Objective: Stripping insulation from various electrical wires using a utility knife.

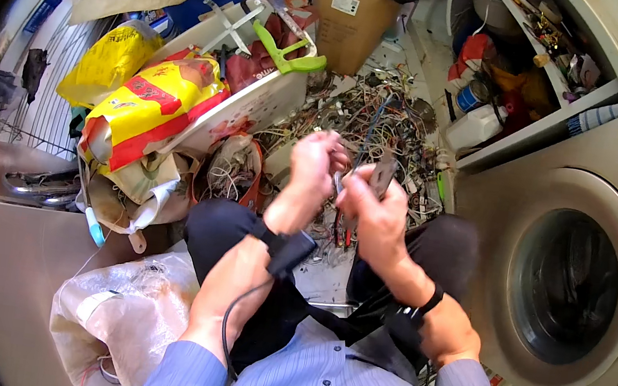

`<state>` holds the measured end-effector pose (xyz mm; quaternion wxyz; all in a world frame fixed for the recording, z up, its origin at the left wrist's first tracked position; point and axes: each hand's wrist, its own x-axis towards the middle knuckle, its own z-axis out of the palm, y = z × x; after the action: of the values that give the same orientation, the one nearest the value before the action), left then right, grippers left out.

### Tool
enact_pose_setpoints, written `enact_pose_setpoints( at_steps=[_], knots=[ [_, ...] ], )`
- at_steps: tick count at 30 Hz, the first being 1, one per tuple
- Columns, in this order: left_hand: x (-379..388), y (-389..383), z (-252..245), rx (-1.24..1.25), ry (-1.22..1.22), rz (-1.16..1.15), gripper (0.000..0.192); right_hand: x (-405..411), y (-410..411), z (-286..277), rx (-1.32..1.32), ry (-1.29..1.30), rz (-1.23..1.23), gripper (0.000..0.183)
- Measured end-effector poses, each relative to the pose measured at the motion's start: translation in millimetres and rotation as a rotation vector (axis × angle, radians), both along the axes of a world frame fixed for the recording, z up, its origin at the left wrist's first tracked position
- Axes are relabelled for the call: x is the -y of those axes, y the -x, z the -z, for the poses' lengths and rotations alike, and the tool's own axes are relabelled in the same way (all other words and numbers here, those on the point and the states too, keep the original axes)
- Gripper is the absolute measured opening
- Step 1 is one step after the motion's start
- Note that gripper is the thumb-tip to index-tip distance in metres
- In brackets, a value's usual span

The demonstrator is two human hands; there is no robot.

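Note:
Both of my hands are raised close together above a heap of tangled wires and cable scraps (350,110) on the floor. My left hand (316,164) has its fingers bent and drawn together; blur hides whether anything is pinched in them. In my right hand (376,202) is a flat grey metal piece (384,175), upright between thumb and fingers. A dark wire (375,122) appears to run up from beside that hand. Below the hands, red-handled tools (347,238) are partly hidden near the floor between my knees.
A front-loading washing machine (546,274) stands at the right, below a cluttered shelf (542,54). On the left are a white plastic bin (238,103) with yellow bags, an orange tub of wires (259,168) and a pale sack (126,309). A cardboard box (343,32) stands beyond the heap.

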<state>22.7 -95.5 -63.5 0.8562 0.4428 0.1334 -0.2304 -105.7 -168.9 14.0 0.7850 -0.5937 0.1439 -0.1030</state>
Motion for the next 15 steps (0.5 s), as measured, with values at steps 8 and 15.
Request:
enact_pose_setpoints(
  at_steps=[8,15],
  knots=[
    [-21.1,-1.6,-7.6,0.193,-0.244,0.471,0.039,41.9,5.0,-18.7,0.252,-0.359,0.007,0.009],
    [-27.3,37.3,-20.8,0.228,0.197,0.811,0.034,79.9,-1.9,-24.1,0.353,-0.659,0.036,0.01]
  ],
)
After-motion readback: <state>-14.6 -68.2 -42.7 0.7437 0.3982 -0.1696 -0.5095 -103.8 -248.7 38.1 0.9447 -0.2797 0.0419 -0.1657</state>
